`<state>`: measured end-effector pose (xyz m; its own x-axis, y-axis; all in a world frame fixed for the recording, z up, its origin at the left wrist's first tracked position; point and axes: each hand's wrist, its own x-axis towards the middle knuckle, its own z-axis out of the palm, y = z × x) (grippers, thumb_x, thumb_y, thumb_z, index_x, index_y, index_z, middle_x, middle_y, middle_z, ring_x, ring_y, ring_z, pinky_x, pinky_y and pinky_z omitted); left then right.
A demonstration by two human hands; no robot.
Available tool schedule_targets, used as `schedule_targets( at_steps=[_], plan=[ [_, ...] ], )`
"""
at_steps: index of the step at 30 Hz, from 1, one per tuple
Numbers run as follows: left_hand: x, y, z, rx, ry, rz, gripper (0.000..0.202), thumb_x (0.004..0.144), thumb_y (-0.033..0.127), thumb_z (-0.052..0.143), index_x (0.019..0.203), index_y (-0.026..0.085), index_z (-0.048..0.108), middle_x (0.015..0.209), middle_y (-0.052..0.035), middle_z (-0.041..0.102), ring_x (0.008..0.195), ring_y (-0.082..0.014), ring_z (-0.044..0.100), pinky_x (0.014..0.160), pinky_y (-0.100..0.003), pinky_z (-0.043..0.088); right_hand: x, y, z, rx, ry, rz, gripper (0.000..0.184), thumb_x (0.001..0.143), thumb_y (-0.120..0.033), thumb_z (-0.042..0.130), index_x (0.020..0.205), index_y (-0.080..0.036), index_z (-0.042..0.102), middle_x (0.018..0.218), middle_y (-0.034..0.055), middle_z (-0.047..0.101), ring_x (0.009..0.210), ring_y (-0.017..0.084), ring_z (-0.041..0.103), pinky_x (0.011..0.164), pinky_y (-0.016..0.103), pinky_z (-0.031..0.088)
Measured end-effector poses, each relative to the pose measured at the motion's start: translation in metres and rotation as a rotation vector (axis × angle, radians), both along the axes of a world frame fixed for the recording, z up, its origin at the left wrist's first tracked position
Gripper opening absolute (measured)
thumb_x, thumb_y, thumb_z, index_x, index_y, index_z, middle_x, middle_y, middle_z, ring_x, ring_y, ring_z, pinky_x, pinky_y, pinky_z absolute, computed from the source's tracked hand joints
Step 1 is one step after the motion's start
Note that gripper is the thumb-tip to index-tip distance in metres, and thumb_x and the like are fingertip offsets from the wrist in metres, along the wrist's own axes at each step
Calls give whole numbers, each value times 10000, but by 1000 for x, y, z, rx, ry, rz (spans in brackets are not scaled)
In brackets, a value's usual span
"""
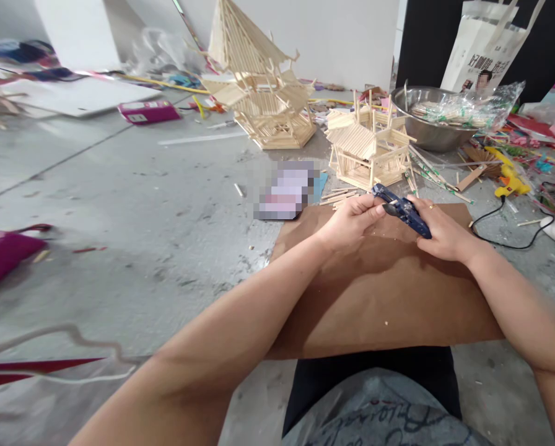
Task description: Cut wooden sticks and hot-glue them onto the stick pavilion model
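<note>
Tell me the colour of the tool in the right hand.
Dark blue; the tool shows in the head view.

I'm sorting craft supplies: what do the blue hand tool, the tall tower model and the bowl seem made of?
Blue hand tool: plastic or coated metal, unclear which; dark, speckled surface.
Tall tower model: probably bare wood; pale, matt, slim sticks.
Bowl: likely stainless steel; silvery, shiny wall.
</note>
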<state>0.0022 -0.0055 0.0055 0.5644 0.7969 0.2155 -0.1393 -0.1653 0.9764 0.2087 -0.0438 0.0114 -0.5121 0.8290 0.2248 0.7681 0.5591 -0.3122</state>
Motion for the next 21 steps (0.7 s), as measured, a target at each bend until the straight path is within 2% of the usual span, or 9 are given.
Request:
schedule_targets(
  at_steps=[5, 10, 15, 21],
  plan=[
    [-8, 6, 1, -234, -34, -229, 318, 627, 370, 680, 545, 160, 456, 414, 82, 292, 347, -29, 254, 363, -195, 180, 2, 3, -1, -4, -35, 65, 787, 620, -151, 495, 1337, -142, 169, 1317, 185, 361, 1224, 300, 346, 973, 503, 306],
    [-13, 8, 2, -391, -27, -351, 320, 598, 277, 701, 507, 159, 418, 399, 76, 295, 335, -27, 262, 357, -189, 175, 0, 3, -1, -4, -46, 102, 795, 618, -146, 495, 1338, -180, 158, 1320, 168, 363, 1219, 289, 357, 977, 500, 306],
    [-11, 4, 6, -456, -75, -330, 341, 571, 260, 722, 498, 154, 406, 402, 79, 288, 328, -21, 267, 354, -182, 162, -1, 3, -2, 33, -51, 83, 764, 631, -168, 486, 1329, -125, 178, 1301, 192, 374, 1215, 296, 353, 977, 490, 309],
    [-3, -4, 10, -479, -123, -218, 393, 617, 387, 689, 530, 169, 374, 396, 100, 211, 325, -13, 173, 338, -168, 122, -5, 3, -4, 153, -77, -32, 753, 653, -212, 493, 1328, -113, 174, 1279, 207, 381, 1196, 328, 351, 943, 521, 319]
  ],
)
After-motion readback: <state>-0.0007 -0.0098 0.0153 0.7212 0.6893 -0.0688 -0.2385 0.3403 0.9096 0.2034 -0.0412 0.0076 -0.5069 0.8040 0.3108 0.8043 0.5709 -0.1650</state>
